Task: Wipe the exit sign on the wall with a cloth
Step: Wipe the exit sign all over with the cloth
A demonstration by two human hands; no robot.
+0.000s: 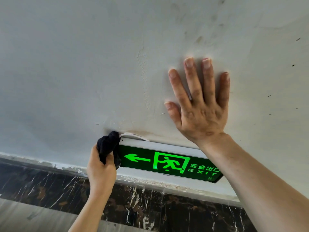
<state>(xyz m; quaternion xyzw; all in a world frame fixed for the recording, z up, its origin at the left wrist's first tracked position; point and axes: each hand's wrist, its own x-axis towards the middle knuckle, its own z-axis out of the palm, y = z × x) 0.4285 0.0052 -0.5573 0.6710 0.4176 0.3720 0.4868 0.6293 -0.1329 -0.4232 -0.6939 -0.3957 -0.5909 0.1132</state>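
Against grey wall (83, 64), right hand (200, 104) lies flat, fingers spread; left hand (101, 168) grip bunches cloth (108, 146) at exit sign (167, 163).

We found the exit sign (168, 162) mounted low on the wall (83, 72), just above the baseboard (150, 203), which ran under it from left to right. At the sign's left end sat the cloth (109, 147), touching its upper left corner, with the left hand (101, 168) gripping the cloth from below and to the left. A thin cable (135, 136) lay along the sign's top edge beside the cloth. Above the sign's right half, the right hand (199, 104) lay flat on the wall, fingers spread, its forearm crossing before the sign's right end.
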